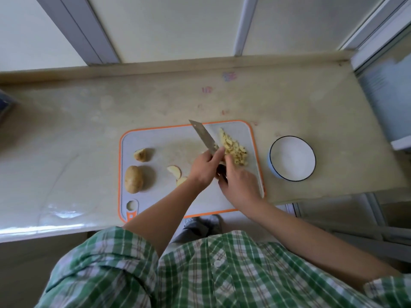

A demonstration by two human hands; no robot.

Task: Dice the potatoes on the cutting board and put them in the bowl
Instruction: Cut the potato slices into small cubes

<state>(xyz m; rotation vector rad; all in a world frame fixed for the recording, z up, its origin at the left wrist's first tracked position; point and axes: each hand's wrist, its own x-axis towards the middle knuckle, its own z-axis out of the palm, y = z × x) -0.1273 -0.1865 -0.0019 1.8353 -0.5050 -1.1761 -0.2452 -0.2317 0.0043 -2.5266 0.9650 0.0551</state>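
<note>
A white cutting board (169, 138) with an orange rim lies on the counter. A pile of diced potato (234, 148) sits at its far right. On the left of the board are a whole potato (133, 182) and a potato half (140, 154), with two potato slices (174, 171) near the middle. My right hand (239, 184) grips the dark handle of a knife (203, 135), whose blade lies just left of the dice. My left hand (204, 168) rests its fingertips against the blade near the handle. A white bowl (274, 150) with a dark rim stands empty, right of the board.
The beige counter (89, 134) runs left and right, with a raised back edge and window frames behind. Its right end stops just past the bowl. The board's near edge overhangs the counter front. A grey object lies on the floor below.
</note>
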